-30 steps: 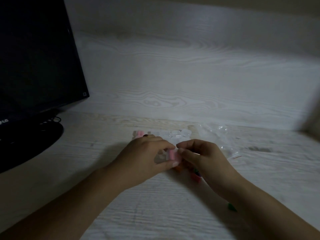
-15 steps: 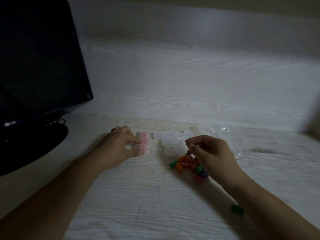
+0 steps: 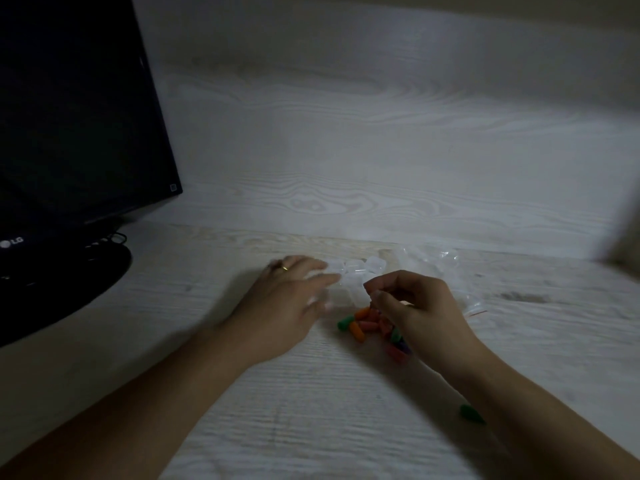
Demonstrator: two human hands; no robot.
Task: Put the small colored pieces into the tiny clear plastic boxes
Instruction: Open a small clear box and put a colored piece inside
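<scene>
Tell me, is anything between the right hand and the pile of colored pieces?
Nothing visible. The right hand hovers directly over the colored pieces, partly covering them, with the clear boxes just beyond and the left hand off to the side.

The scene is dim and a little grainy, with a soft pale light falling on the back wall (image 3: 381, 150) and fading toward the dark corners of the frame. The left hand (image 3: 287, 303) is smeared by motion blur, mostly at the fingertips, while the right hand (image 3: 415, 306) looks sharper and throws a weak shadow on the table (image 3: 311, 410). The black monitor (image 3: 69, 116) is almost without detail, and the straight lines bend slightly near the edges from the wide lens
</scene>
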